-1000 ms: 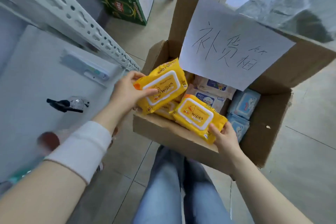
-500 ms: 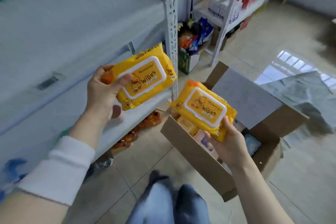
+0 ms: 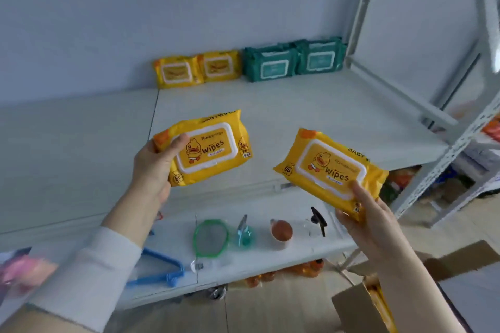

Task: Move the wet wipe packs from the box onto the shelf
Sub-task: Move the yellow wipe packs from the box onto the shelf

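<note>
My left hand (image 3: pixel 154 167) grips a yellow wet wipe pack (image 3: pixel 208 147) by its left end, held above the front of the white shelf (image 3: pixel 284 113). In my right hand (image 3: pixel 370 222) is a second yellow wet wipe pack (image 3: pixel 328 167), gripped at its lower right corner, out in front of the shelf edge. Two yellow packs (image 3: pixel 197 69) and two teal packs (image 3: pixel 295 62) stand against the wall at the back of that shelf. The cardboard box (image 3: pixel 359 308) shows at the lower right, with more yellow packs inside.
The lower shelf holds a blue hanger (image 3: pixel 159 270), a green-rimmed strainer (image 3: pixel 211 238), a teal bottle (image 3: pixel 244 232), a brown-topped cup (image 3: pixel 281 232) and a black-nozzled sprayer (image 3: pixel 318 220). A perforated white upright (image 3: pixel 446 154) stands at the right.
Both hands lifted a yellow pack out of the box and carried them up and left to the shelf. My view swung from the box to the shelf.
</note>
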`<action>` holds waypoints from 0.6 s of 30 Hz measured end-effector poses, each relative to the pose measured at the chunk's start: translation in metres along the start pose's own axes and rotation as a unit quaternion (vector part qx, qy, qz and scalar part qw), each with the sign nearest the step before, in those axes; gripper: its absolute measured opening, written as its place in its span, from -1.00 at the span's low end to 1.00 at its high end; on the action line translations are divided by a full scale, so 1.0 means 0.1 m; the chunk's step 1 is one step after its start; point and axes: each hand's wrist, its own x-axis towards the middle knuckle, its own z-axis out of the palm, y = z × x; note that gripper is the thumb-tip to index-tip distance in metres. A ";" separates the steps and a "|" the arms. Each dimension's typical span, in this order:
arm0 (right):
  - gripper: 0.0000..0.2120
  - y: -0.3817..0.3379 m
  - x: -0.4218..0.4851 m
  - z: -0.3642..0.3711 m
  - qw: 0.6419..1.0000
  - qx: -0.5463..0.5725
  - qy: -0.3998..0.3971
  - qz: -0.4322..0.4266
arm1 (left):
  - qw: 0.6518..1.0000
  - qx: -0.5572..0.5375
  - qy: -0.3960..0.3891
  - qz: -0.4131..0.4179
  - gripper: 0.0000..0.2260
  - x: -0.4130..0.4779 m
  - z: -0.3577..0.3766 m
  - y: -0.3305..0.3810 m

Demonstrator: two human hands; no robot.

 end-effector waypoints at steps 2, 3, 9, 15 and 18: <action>-0.68 0.06 0.29 0.39 1.000 -0.028 -0.008 -0.007 | 0.999 0.026 0.020 0.016 -0.91 0.32 -0.32 0.05; -0.69 0.08 0.44 0.57 0.999 -0.040 -0.017 -0.009 | 0.999 0.034 0.025 0.023 -0.90 0.49 -0.45 0.07; -0.85 0.17 1.30 1.34 0.989 -0.136 -0.054 -0.015 | 0.998 0.041 0.031 0.031 -0.87 1.38 -0.79 0.00; -0.89 -0.01 2.37 1.75 0.970 -0.224 -0.099 -0.011 | 0.999 0.037 0.024 0.028 -0.85 2.30 -0.56 -0.05; -0.88 -0.12 3.00 2.01 0.957 -0.254 -0.142 -0.011 | 0.998 0.057 0.026 0.030 -0.86 2.74 -0.41 -0.09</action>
